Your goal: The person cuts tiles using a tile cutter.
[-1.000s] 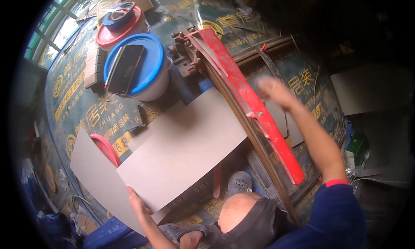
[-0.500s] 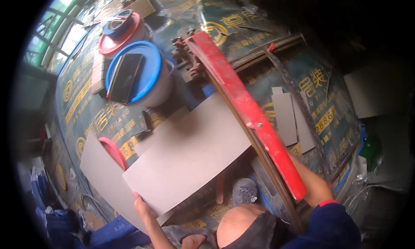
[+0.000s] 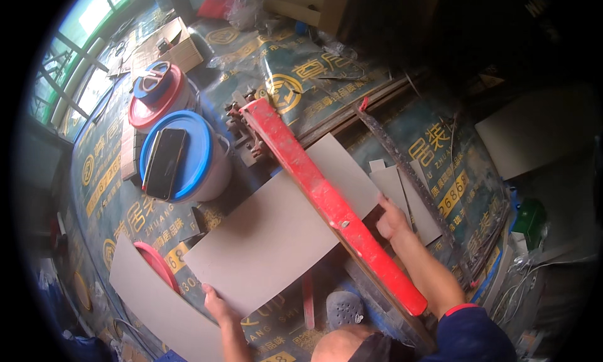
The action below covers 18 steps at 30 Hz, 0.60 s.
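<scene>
A large pale grey tile lies slantwise under the red rail of a tile cutter, and part of it sticks out on the rail's right side. My left hand is closed on the tile's near left edge, thumb on top and the other fingers hidden below. On the far side of the rail, my right hand grips the tile's right corner, its arm reaching around the rail's near end. A second pale tile leans at the left, near my left forearm.
Left of the cutter stands a white bucket with a blue lid, a phone on it. Behind is a red-lidded bucket. Narrow tile offcuts lie right of the rail. A grey clog shows below the tile.
The tile has slid right under the rail, so its corner now shows beyond it. My right hand, hidden behind the rail before, now holds that corner. The view has also shifted.
</scene>
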Motion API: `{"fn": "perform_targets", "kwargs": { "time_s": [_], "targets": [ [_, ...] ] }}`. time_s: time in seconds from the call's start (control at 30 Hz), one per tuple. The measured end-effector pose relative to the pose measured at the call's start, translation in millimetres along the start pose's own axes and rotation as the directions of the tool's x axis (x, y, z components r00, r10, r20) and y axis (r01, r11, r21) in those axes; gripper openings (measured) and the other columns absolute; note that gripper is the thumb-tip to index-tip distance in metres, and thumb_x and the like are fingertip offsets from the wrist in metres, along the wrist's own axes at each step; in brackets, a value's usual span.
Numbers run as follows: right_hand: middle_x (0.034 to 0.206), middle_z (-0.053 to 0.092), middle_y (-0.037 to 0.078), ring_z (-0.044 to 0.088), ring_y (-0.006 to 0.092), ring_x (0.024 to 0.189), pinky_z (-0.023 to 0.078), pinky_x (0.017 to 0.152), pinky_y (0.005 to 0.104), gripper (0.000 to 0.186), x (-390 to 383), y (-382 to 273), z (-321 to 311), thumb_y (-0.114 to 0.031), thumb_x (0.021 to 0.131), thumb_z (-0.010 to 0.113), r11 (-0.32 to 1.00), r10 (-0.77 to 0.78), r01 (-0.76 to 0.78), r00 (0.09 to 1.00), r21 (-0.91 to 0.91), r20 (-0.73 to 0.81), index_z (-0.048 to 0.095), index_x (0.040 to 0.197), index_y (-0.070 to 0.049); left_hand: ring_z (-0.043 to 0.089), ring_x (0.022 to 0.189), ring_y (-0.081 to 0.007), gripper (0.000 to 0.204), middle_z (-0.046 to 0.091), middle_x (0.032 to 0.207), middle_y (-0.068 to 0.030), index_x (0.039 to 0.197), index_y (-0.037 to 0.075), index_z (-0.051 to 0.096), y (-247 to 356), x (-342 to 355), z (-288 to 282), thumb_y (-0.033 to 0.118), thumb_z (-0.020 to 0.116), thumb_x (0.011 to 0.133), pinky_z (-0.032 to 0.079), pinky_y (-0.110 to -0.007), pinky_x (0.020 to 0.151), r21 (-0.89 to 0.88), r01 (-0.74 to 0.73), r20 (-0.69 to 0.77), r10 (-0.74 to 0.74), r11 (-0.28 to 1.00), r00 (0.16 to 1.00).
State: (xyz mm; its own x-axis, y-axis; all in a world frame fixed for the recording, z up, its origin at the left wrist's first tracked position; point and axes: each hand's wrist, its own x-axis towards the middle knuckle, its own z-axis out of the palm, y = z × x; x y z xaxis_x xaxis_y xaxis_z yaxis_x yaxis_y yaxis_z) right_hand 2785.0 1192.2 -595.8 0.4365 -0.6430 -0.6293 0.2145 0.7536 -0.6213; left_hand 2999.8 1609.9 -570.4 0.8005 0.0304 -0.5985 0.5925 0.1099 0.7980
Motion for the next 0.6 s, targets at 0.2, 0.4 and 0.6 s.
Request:
{"fn": "perform_targets", "kwargs": {
  "time_s": [0.2, 0.4, 0.6],
  "targets": [
    [0.126, 0.05, 0.003, 0.045, 0.0215, 0.118, 0.033, 0.102, 0.0417, 0.033, 57.6, -38.3, -9.4, -0.027, 0.094, 0.057, 0.989, 0.045, -0.017, 0.981, 0.149, -0.189, 0.052, 0.124, -0.014, 0.057, 0.095, -0.0209, 0.049, 0.06, 0.108, -0.0113, 0.116, -0.007, 0.053, -17.3, 22.7, 70.7, 0.037, 0.037, 0.102, 0.047, -0.034, 0.085, 0.07, -0.025, 0.007, 0.025, 0.997, 1.0],
    [0.116, 0.054, 0.003, 0.052, 0.0214, 0.107, 0.036, 0.1, 0.0416, 0.031, 96.6, -52.6, -22.3, -0.019, 0.092, 0.061, 0.986, 0.02, 0.023, 0.967, 0.166, -0.256, 0.053, 0.121, -0.014, 0.055, 0.095, -0.0217, 0.051, 0.059, 0.109, -0.0117, 0.117, -0.008, 0.053, -17.7, 26.9, 111.8, 0.039, 0.037, 0.101, 0.047, -0.035, 0.083, 0.068, 0.031, 0.034, -0.033, 0.997, 0.999],
    [0.11, 0.057, 0.003, 0.052, 0.0186, 0.106, 0.039, 0.099, 0.039, 0.025, 101.4, -55.7, -12.2, -0.018, 0.091, 0.062, 0.982, 0.01, 0.037, 0.97, 0.186, -0.243, 0.057, 0.114, -0.013, 0.056, 0.095, -0.0221, 0.053, 0.059, 0.108, -0.0114, 0.117, -0.008, 0.053, -24.4, 41.2, 115.5, 0.04, 0.037, 0.101, 0.047, -0.036, 0.082, 0.052, 0.029, 0.026, -0.031, 0.998, 0.999]
  ]
}}
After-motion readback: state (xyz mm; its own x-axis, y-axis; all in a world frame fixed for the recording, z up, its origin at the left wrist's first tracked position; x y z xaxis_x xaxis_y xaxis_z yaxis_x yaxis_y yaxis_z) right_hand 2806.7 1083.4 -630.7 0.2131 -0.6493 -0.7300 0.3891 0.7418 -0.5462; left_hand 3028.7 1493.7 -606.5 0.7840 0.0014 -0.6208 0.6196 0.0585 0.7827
